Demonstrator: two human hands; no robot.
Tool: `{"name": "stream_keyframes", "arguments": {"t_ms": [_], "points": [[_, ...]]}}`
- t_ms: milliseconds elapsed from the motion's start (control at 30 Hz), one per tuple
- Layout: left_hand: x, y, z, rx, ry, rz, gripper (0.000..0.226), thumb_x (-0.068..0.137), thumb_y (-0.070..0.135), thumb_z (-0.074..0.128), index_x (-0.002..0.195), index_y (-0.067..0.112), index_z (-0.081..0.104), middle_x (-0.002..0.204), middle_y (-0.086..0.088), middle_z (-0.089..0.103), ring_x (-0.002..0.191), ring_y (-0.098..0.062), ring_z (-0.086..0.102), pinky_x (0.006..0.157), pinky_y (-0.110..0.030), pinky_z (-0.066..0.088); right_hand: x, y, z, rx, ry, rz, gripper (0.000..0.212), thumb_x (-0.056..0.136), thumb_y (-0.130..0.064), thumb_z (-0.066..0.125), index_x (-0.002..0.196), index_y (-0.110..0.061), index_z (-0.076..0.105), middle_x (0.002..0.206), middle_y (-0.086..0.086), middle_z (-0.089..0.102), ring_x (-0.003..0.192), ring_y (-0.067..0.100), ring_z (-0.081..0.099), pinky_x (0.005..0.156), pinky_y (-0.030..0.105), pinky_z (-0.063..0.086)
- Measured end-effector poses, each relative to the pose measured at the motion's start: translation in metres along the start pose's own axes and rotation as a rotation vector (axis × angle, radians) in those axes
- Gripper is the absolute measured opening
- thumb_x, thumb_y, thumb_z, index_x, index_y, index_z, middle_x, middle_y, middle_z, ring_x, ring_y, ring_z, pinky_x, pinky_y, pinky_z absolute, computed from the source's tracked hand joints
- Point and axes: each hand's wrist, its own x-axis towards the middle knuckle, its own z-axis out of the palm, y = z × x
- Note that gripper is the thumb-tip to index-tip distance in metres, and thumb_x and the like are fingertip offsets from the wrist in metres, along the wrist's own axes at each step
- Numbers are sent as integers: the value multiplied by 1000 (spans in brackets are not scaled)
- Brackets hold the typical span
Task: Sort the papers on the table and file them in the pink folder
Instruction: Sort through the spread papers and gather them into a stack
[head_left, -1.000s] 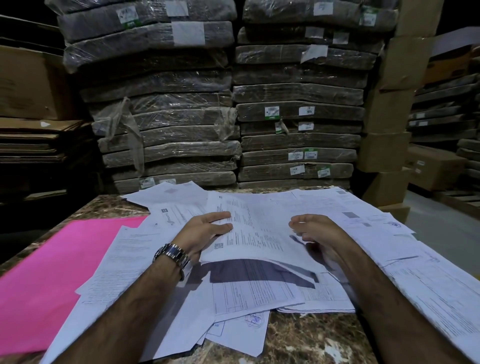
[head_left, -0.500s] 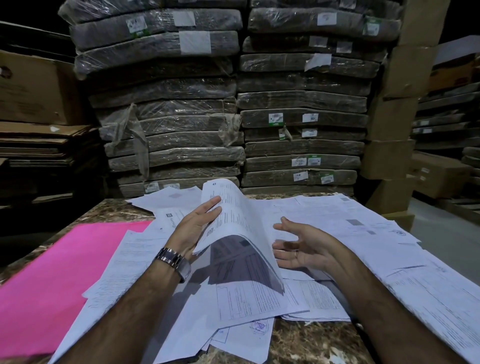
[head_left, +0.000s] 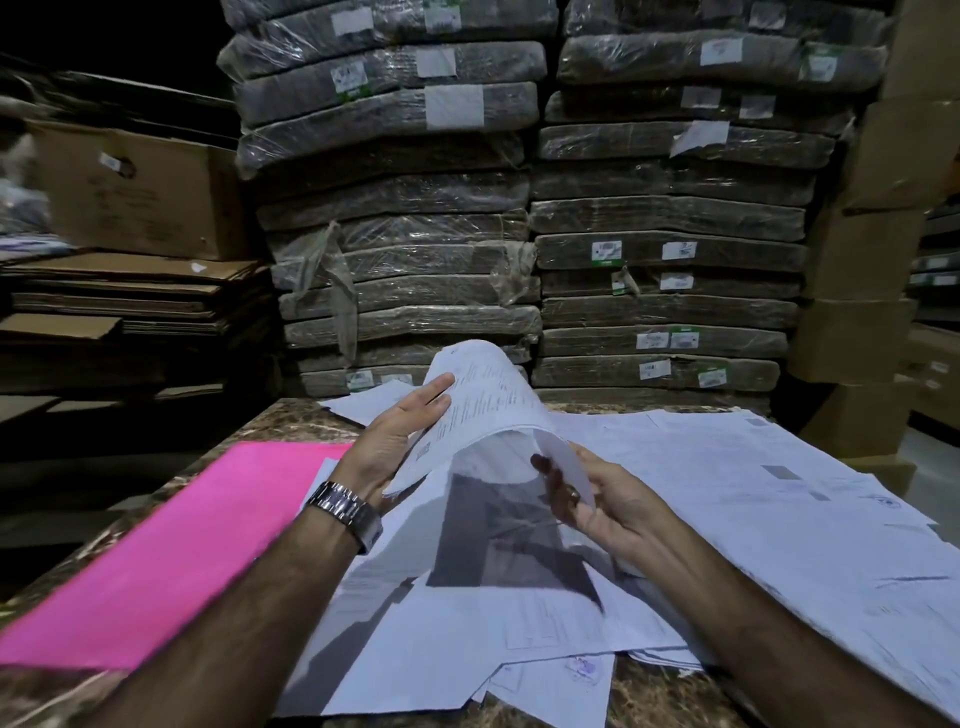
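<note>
Hands apparently on arched paper, folder leftward.

— Can you read the sheet?
— No, the print is blurred. It hides the left hand's thumb and crosses the right hand's fingers.
— And the folder?
— Smeared, and cut off by the left edge.
— The labels on the bundles?
— Too small to read.

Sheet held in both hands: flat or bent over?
Bent over. The sheet arches above the pile, the left hand holding one edge and the right hand pinching the other, which droops.
</note>
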Motion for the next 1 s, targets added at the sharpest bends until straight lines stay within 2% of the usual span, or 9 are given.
{"name": "stream_keyframes", "arguments": {"t_ms": [133,233,300,433,567,667,733,900,1000], "points": [[-21,17,-30,262,73,-7,35,93,5,51,126,18,55,111,10,67,79,11,67,61,-5,49,1,10,22,0,-41,0,27,87,-2,58,113,-10,64,98,14,72,61,22,71,48,27,57],[-41,23,-57,455,88,-83,39,88,0,60,123,15,59,89,6,74,67,2,69,54,-8,50,1,22,34,-214,-16,-31,28,89,1,61,115,-6,65,101,16,74,78,26,75,57,30,59],[-54,24,-73,566,134,-128,45,83,-1,66,126,12,59,92,2,75,69,-5,70,57,-11,54,1,29,42,-428,21,-45,31,85,5,65,116,-4,65,101,19,74,79,27,75,56,28,58],[-76,20,-91,702,184,-205,56,80,2,72,132,12,54,137,-6,54,104,-18,65,81,-21,55,1,47,54,-591,36,46,33,79,8,71,111,0,65,99,21,73,82,30,74,62,31,60],[-92,17,-94,926,230,-262,57,79,15,75,132,19,53,115,7,48,90,-6,59,65,-14,52,3,68,59,-785,106,55,39,73,3,79,110,3,66,103,20,71,88,32,72,75,39,60],[-96,12,-98,1052,252,-325,57,75,23,80,127,23,56,107,10,49,90,-15,60,79,-30,55,5,72,62,-1028,146,7,40,68,-10,85,104,-6,68,101,7,69,86,22,70,66,30,59],[-96,11,-98,1070,270,-337,58,72,24,82,124,24,58,101,10,54,82,-14,63,72,-29,55,5,69,65,-1123,156,-22,40,67,-15,87,103,-9,69,99,3,68,84,16,68,58,19,52],[-97,10,-102,1238,279,-328,65,66,33,85,124,29,56,129,2,51,102,-16,54,86,-30,47,1,68,66,-1286,146,-62,36,74,-18,81,107,-10,68,95,-2,61,66,1,56,45,9,38],[-101,9,-97,1339,261,-340,69,69,35,83,129,28,51,136,1,49,102,-15,49,74,-27,42,-2,73,64,-1329,130,-71,39,74,-15,81,110,-9,66,100,1,62,59,3,58,43,7,39]]}}
